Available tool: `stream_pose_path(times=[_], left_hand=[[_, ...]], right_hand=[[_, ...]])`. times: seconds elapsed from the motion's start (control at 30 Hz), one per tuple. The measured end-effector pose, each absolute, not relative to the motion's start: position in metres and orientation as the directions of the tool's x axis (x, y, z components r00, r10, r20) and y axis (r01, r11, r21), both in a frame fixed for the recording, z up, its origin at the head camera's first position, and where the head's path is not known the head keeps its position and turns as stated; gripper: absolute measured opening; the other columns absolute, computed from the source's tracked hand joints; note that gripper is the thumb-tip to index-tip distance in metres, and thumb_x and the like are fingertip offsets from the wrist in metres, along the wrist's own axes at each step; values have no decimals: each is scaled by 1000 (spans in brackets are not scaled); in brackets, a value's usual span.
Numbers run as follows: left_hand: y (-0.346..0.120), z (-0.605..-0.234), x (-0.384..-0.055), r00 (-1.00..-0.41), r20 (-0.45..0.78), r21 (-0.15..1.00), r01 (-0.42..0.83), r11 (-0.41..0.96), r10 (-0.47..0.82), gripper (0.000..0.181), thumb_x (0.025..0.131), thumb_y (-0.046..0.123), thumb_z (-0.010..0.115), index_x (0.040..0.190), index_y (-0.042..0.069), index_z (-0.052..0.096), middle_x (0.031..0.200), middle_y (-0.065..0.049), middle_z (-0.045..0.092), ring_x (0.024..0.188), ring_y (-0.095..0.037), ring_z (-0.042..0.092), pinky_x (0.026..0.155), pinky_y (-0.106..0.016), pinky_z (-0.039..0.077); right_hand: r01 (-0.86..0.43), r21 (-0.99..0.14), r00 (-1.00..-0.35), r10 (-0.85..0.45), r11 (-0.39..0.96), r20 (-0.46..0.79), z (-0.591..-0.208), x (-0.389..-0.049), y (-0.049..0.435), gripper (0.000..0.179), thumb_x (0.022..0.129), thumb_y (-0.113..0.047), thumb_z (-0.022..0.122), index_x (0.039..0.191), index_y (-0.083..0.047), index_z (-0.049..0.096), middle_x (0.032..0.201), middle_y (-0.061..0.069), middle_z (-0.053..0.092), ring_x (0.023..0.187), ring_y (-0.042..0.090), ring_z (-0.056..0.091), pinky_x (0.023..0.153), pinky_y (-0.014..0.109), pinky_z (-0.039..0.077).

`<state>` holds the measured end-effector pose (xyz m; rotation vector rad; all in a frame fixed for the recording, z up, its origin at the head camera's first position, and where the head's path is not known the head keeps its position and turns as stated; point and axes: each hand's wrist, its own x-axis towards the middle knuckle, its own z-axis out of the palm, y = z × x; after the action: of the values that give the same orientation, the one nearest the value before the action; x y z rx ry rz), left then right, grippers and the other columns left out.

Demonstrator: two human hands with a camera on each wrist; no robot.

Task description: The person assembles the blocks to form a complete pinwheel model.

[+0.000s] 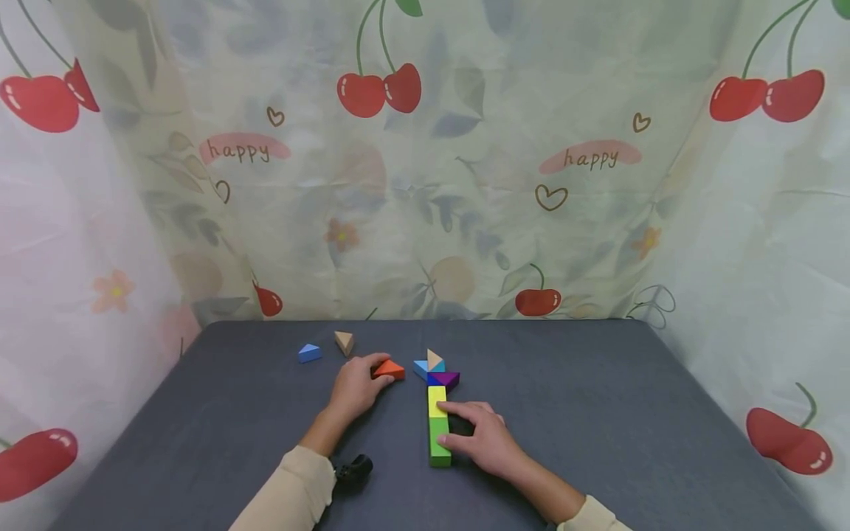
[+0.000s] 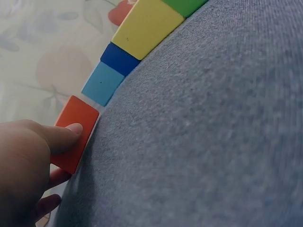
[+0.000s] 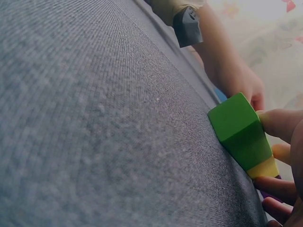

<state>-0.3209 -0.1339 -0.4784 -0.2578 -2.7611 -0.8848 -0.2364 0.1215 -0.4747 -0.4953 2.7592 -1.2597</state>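
My left hand point(image 1: 355, 385) pinches an orange-red triangular block point(image 1: 390, 370) between thumb and fingers, left of a row of blocks. In the left wrist view, the thumb lies on a flat face of that orange block point(image 2: 75, 144). My right hand point(image 1: 488, 439) rests at the row's near end, index fingertip on the yellow block point(image 1: 436, 398) and thumb on the green block point(image 1: 439, 442). Beyond the yellow block sit a purple triangle point(image 1: 446, 378), a dark blue block point(image 2: 120, 57), light blue pieces point(image 1: 420, 366) and a natural wood triangle point(image 1: 434, 361).
Farther left on the dark grey table point(image 1: 598, 398) lie a blue triangular block point(image 1: 309, 353) and a wooden triangular block point(image 1: 344, 341). Patterned cloth point(image 1: 478, 169) hangs behind and on both sides. A black device point(image 1: 354, 469) is on the left wrist.
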Motion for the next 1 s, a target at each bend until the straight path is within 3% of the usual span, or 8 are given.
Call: stream_pose_path(times=[1.0], left_hand=[[-107, -478, -326, -962, 240, 539, 246, 806, 133, 41, 87, 26, 75, 127, 16, 67, 117, -6, 66, 99, -27, 58, 90, -46, 47]], right_hand=[[-282, -748, -941, -327, 601, 92, -478, -237, 123, 52, 83, -46, 74, 131, -28, 63, 125, 2, 60, 119, 28, 43, 94, 57, 30]])
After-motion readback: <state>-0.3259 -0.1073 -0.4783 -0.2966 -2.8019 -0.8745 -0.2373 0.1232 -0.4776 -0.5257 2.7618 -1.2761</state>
